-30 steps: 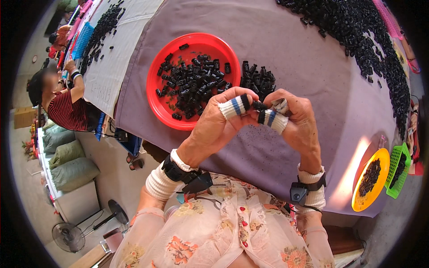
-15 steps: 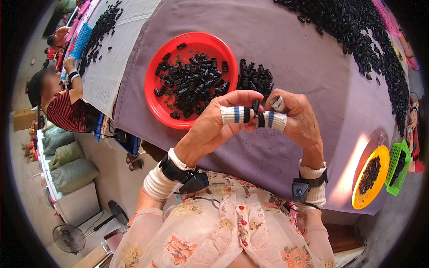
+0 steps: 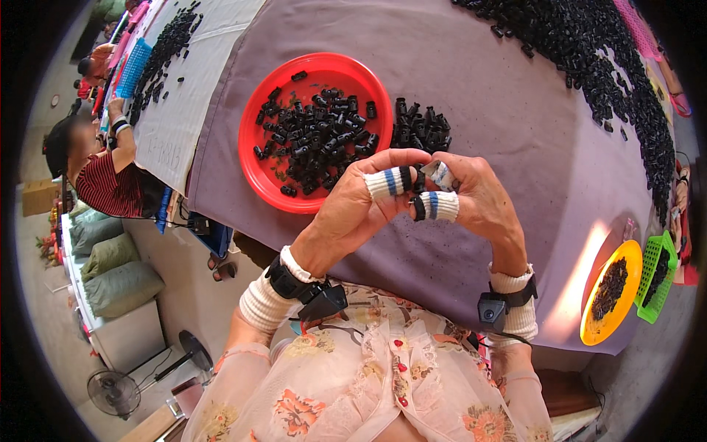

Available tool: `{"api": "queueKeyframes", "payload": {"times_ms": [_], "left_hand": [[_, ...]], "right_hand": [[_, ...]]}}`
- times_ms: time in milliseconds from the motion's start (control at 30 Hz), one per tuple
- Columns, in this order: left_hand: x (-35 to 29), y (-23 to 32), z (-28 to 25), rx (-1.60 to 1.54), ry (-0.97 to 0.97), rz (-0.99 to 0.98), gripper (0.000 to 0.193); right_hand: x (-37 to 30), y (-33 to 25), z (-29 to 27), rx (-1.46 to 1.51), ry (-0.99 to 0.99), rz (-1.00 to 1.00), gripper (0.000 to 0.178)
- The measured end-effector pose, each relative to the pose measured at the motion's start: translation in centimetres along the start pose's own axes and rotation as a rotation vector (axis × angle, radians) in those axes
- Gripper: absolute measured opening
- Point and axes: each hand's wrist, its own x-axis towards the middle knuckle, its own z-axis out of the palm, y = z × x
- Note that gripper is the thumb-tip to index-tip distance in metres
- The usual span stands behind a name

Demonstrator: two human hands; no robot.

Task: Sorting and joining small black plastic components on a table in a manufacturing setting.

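Observation:
Both hands meet over the cloth-covered table, just right of a red plastic tray point(image 3: 254, 166). Between the thumb and fingers of my left hand point(image 3: 361, 195) is a small black cylindrical plastic piece point(image 3: 420, 179), which looks like a cord lock. My right hand point(image 3: 482, 195) closes on the same piece from the other side, its fingertips partly hiding it. Striped knit finger sleeves cover some of the fingers and thumbs. Many similar black cord locks point(image 3: 317, 136) lie in the red tray. Beyond my hands, a small heap of black cord locks point(image 3: 421, 127) rests on the cloth.
A wide spread of small black parts point(image 3: 582, 59) covers the table's far right. A yellow plate point(image 3: 591, 324) and a green basket point(image 3: 648, 313) with black parts sit at the right edge. At left, another person point(image 3: 110, 177) works by a white-covered table point(image 3: 173, 140).
My right hand has moved slightly left and closed in on the black piece, covering more of it. My left hand stays nearly in place.

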Motion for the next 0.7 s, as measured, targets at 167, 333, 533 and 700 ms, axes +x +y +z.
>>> {"api": "queueKeyframes", "payload": {"times_ms": [167, 333, 533, 700], "left_hand": [[0.02, -0.02, -0.06, 0.001, 0.019, 0.009, 0.023], [0.04, 0.03, 0.02, 0.015, 0.042, 0.012, 0.022], [0.13, -0.06, 0.31, 0.057, 0.068, 0.036, 0.021], [0.15, -0.17, 0.0, 0.056, 0.024, 0.045, 0.021]], "right_hand": [[0.17, 0.33, 0.16, -0.022, 0.001, -0.022, 0.041], [0.17, 0.28, 0.34, 0.01, -0.019, -0.018, 0.037], [0.09, -0.1, 0.42, 0.022, -0.027, -0.041, 0.032], [-0.13, 0.21, 0.56, 0.104, -0.04, -0.041, 0.032]]}}
